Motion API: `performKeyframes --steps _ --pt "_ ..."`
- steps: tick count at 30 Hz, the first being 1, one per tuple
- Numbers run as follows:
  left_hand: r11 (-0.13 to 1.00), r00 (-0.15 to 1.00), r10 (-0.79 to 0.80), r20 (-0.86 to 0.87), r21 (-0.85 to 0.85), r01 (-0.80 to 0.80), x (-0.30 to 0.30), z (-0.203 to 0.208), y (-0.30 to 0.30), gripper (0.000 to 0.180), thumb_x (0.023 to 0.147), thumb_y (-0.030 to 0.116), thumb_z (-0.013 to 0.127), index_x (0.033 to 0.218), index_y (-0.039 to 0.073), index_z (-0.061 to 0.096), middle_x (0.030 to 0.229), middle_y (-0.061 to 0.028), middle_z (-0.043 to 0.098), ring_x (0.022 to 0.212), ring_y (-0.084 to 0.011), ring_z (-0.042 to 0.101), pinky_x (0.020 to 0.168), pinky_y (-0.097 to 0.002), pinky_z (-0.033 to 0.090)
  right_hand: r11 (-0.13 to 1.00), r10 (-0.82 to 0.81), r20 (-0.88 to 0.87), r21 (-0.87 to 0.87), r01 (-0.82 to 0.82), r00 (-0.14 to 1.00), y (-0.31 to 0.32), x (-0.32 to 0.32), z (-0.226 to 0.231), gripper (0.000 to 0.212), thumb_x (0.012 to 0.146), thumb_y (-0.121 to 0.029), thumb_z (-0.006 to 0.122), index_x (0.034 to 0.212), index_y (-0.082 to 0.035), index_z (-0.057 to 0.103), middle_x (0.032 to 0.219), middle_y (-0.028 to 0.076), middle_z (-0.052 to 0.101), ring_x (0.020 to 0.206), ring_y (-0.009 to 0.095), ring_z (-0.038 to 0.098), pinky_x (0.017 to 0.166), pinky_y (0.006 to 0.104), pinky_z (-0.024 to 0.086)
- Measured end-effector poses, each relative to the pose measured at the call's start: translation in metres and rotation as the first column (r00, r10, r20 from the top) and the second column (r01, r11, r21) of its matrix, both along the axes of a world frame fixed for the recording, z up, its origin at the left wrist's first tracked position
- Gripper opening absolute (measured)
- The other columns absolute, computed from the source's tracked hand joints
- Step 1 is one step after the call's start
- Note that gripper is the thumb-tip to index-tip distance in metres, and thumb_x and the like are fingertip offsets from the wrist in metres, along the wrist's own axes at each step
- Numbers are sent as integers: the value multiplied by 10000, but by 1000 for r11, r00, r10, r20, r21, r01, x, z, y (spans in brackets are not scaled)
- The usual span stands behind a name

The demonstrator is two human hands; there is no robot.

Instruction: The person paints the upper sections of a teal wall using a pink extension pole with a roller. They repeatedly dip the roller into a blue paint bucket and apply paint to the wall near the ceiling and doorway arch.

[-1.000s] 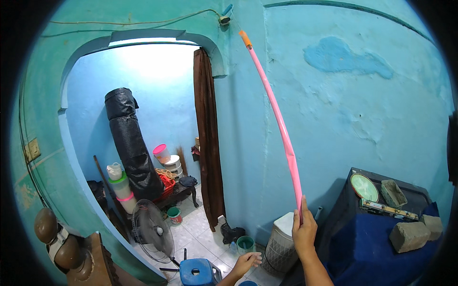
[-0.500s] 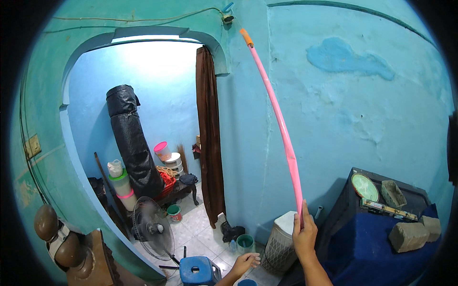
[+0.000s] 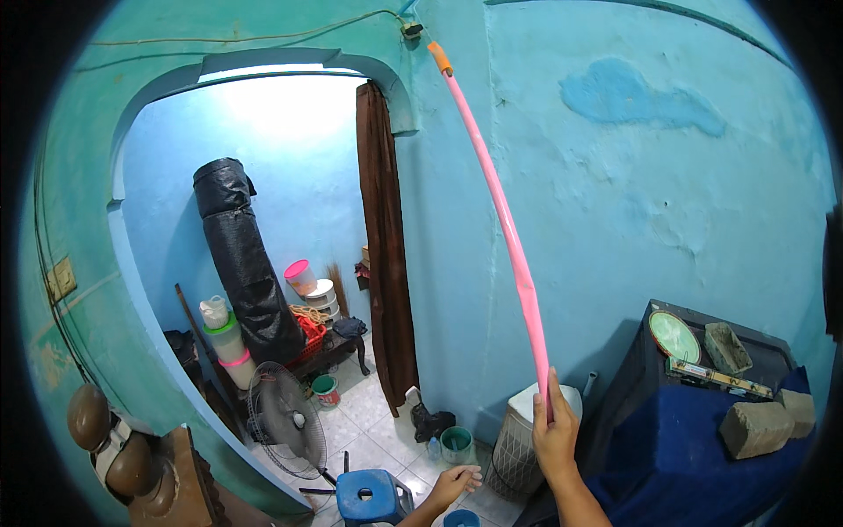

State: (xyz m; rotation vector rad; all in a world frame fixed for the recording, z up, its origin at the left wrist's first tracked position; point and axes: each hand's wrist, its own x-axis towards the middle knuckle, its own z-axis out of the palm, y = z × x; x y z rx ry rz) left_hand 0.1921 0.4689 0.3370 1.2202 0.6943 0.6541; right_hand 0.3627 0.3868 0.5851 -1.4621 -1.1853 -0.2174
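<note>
My right hand [image 3: 555, 432] grips the lower end of a long pink pole [image 3: 509, 230], its fingers wrapped round it. The pole rises steeply, leaning left, slightly kinked partway along. An orange piece [image 3: 441, 59] caps its upper end. That tip is just below and right of a small dark fixture [image 3: 412, 32] on the wall, where a cable ends; from this view I cannot tell if they touch. Low in the middle, my left hand [image 3: 453, 486] hangs with loosely bent fingers and nothing in it, between the blue stool [image 3: 369, 497] and the white lidded bin [image 3: 516, 443].
An arched doorway with a brown curtain [image 3: 386, 246] opens at left; a standing fan [image 3: 285, 417] and a tall black roll [image 3: 241, 255] are there. At right, concrete blocks [image 3: 755, 430] lie on a blue-draped cabinet [image 3: 676, 448]. A brown figure [image 3: 132, 465] stands at lower left.
The pole's orange tip has moved slightly up and left, closer to the wall fixture. My right hand still grips the pole. My left hand has barely moved.
</note>
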Motion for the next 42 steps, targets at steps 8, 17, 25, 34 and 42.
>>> performKeyframes --steps 8,17,25,34,42 --pt "999 999 -24 -45 -41 22 5 17 -11 328 1026 167 468 1271 -24 572 1067 -112 666 927 -162 654 767 -268 516 998 -52 66 26 51 996 11 4 4 507 919 -65 612 1410 -76 489 797 152 630 658 238 604 618 357 488" --pt "999 998 -36 47 -34 38 21 38 -7 317 1027 160 463 1259 -25 574 1063 -102 663 920 -157 653 766 -265 515 992 -79 74 104 71 994 -16 19 -53 456 909 -80 616 1344 8 514 950 211 668 772 319 656 719 365 520" --pt "967 969 -58 238 253 -4 58 163 22 384 1050 252 416 1250 -47 550 1084 -139 654 918 -192 658 802 -305 527 982 -10 -213 -188 -31 977 -146 6 -88 242 938 -180 631 1110 -10 612 843 150 663 718 221 634 670 332 500" --pt "941 748 -51 662 283 -187 93 287 42 518 1057 347 364 1388 -50 387 1196 -165 581 986 -263 648 831 -375 526 927 -81 -231 -375 -12 970 -283 20 -120 228 918 -169 670 1089 -25 626 766 102 638 673 135 572 631 299 492" --pt "959 905 105 412 198 -202 91 208 37 293 1033 205 472 1193 -34 527 994 -109 639 870 -203 667 759 -329 551 827 -137 -155 -562 26 978 -368 49 -114 175 911 -136 658 1054 -37 641 674 88 592 564 138 526 533 294 449"
